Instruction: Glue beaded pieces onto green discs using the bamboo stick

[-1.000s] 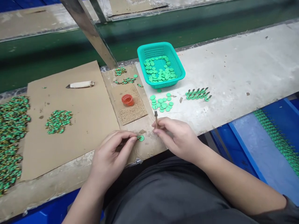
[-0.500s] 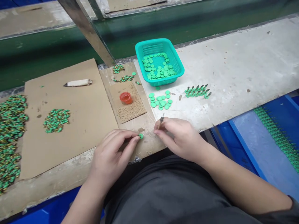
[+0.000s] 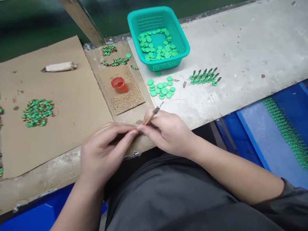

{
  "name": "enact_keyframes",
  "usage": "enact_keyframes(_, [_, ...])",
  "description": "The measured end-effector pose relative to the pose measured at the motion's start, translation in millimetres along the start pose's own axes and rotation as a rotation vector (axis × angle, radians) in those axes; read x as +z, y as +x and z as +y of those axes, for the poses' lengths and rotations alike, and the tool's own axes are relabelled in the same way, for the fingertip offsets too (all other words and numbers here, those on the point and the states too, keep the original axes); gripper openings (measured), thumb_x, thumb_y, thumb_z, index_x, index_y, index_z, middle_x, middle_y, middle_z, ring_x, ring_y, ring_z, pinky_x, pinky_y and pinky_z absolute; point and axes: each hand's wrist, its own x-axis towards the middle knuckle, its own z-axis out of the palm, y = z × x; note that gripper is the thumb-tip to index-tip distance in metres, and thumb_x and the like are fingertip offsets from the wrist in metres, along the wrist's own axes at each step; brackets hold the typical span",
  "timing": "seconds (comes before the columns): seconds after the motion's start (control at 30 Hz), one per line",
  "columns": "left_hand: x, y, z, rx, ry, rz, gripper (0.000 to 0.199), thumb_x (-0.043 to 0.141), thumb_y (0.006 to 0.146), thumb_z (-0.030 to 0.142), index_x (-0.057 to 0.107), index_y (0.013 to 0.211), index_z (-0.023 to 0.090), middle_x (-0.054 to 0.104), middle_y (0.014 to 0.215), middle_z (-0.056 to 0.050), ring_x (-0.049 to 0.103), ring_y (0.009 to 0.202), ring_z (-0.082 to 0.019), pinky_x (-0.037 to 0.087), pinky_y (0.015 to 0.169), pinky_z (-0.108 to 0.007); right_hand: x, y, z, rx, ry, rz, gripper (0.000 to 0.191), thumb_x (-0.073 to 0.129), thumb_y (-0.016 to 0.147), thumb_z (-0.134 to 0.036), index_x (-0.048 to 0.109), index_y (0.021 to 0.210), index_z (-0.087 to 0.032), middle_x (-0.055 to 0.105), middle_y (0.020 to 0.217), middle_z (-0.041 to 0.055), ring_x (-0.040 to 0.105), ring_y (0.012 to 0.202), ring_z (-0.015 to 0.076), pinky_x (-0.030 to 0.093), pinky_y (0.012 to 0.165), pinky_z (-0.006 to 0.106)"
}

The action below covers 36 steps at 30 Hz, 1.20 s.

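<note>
Centrally, right hand (image 3: 169,132), clamped on wooden-handled tool (image 3: 152,116) slanting far-right, touches left hand (image 3: 102,146) (whether gripping anything, cannot tell)

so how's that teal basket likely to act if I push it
The teal basket should feel fairly light, as its walls look like thin, perforated plastic. It probably won't tip easily, standing low and broad. The green discs inside may slide around, since they lie loose.

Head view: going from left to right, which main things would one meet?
Pile of small green pieces → left hand → thin pointed tool in the right hand → discs with upright stems → dense green rows near the right edge.
</note>
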Motion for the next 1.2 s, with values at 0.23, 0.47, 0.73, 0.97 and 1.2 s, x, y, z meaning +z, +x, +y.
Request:
enact_keyframes(0.23, [1.2,-0.8,4.6,-0.069,0.02,0.021,0.006,0.085,0.105,0.031,0.09,0.104,0.03,0.089,0.097,0.002,0.081,0.086,-0.016,0.065,0.086,-0.029,2.8,1.1,0.7,0.01,-0.006,-0.027,0.022,0.052,0.127,-0.031,0.065,0.11,-0.023,0.077,0.108,0.0038,0.077,0.101,0.0189,0.062,0.097,0.032])
enact_keyframes(0.47, [-0.1,-0.9,4.4,-0.067,0.026,0.012,0.005,0.085,0.104,0.029,0.09,0.104,0.029,0.089,0.097,0.001,0.081,0.086,-0.016,0.064,0.087,-0.028,-0.2,0.1,-5.9,0.035,-0.027,-0.121,0.019,0.047,0.128,-0.031,0.061,0.116,-0.026,0.075,0.108,0.0031,0.075,0.101,0.0199,0.06,0.094,0.032])
enact_keyframes(0.73, [-1.5,-3.7,1.8,-0.054,0.049,0.008,0.008,0.082,0.106,0.028,0.089,0.103,0.029,0.09,0.101,0.002,0.084,0.093,-0.017,0.065,0.091,-0.03,1.5,3.9,-16.6,0.012,-0.101,-0.22,0.025,0.04,0.126,-0.022,0.058,0.11,-0.027,0.075,0.107,0.0029,0.074,0.1,0.0199,0.058,0.09,0.032])
enact_keyframes(0.97, [-2.2,-3.1,3.7,-0.08,0.063,0.012,0.006,0.082,0.107,0.03,0.087,0.106,0.031,0.089,0.102,0.002,0.082,0.09,-0.017,0.065,0.091,-0.031,1.1,5.6,-1.8,0.08,-0.073,-0.012,0.024,0.053,0.125,-0.032,0.066,0.108,-0.023,0.08,0.109,0.0071,0.078,0.104,0.0221,0.063,0.099,0.034])
enact_keyframes(1.2, [-4.0,-5.7,4.6,-0.067,0.111,0.033,0.009,0.082,0.107,0.028,0.089,0.111,0.031,0.091,0.107,0.002,0.084,0.096,-0.018,0.064,0.096,-0.033,-10.9,12.9,5.4,0.05,-0.072,-0.16,0.022,0.059,0.122,-0.024,0.074,0.106,-0.02,0.084,0.111,0.0086,0.079,0.109,0.0246,0.062,0.104,0.038])
